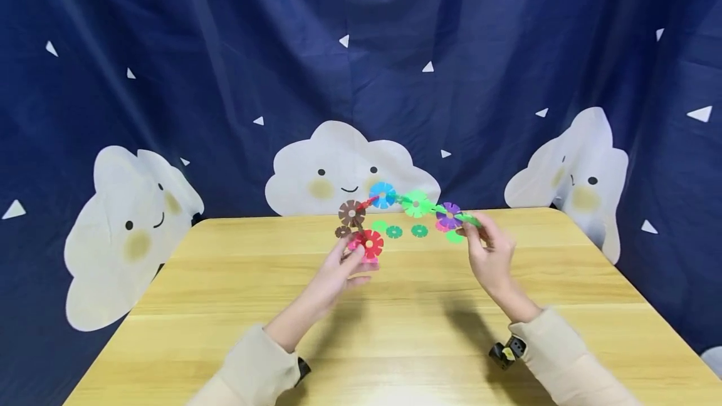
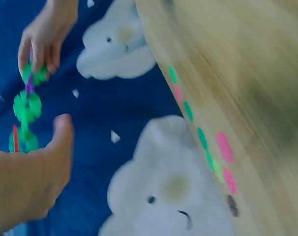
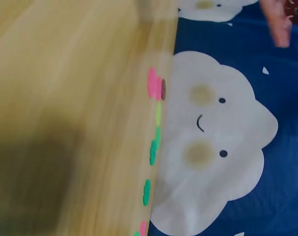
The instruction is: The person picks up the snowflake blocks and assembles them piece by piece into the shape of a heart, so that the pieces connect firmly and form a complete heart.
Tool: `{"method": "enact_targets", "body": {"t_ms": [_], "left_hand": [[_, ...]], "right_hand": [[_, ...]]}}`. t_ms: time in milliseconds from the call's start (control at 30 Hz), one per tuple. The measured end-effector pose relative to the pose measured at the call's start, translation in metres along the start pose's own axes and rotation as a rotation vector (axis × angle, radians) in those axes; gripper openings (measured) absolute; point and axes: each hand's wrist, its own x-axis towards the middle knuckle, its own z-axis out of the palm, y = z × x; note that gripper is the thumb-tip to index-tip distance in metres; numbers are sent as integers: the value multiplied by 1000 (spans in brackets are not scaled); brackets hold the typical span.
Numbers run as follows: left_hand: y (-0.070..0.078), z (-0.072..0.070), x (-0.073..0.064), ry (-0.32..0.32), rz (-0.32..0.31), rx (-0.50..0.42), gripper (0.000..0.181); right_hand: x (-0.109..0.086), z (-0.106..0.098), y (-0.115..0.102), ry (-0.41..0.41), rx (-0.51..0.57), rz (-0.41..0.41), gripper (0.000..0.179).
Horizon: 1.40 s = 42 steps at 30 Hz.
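Note:
A chain of slotted plastic flower discs hangs in an arch above the table, stretched between my two hands. My left hand (image 1: 333,271) pinches its left end near a red disc (image 1: 372,244). From there it runs through a brown disc (image 1: 351,213), a blue disc (image 1: 382,195), a light green disc (image 1: 416,203) and a purple disc (image 1: 449,215). At the other end my right hand (image 1: 495,259) pinches a green disc (image 1: 470,219) between thumb and fingers. The left wrist view shows the right hand (image 2: 46,39) gripping that end, with the left thumb in the foreground.
Loose discs lie in a rough row toward the table's back edge: a brown disc (image 1: 342,232), two dark green discs (image 1: 394,232), and several pink and light green ones. A pink disc (image 2: 224,147) lies nearer the front. Behind the wooden table (image 1: 395,318) hangs a dark blue curtain (image 1: 383,93) with clouds.

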Motion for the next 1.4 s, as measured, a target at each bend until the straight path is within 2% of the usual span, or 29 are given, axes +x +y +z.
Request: {"method": "enact_targets", "body": {"t_ms": [67, 200, 400, 533, 667, 767, 867, 967, 1200, 1400], "left_hand": [[1, 5, -3, 10, 13, -60, 47], [8, 3, 1, 97, 86, -63, 35], [15, -10, 7, 156, 143, 22, 38], [22, -15, 7, 172, 150, 71, 41], [29, -19, 7, 176, 174, 53, 44], [33, -20, 7, 174, 187, 17, 45], [35, -21, 6, 166, 201, -16, 49], [37, -22, 6, 160, 215, -53, 51], [41, -20, 7, 177, 259, -103, 51], [43, -18, 10, 214, 315, -126, 57]], "right_hand": [[-4, 2, -2, -3, 33, 26, 18], [-12, 1, -6, -80, 59, 136, 20], [-23, -3, -10, -315, 136, 350, 32], [-26, -6, -14, -477, 181, 479, 37], [-26, -9, -19, -644, 227, 622, 45], [-27, -10, -24, -754, 260, 695, 51], [-29, -10, -28, -834, 291, 724, 55], [-32, -9, -31, -864, 336, 710, 55], [-40, -5, -37, -838, 435, 645, 46], [-42, 1, -44, -818, 470, 650, 38]]}}
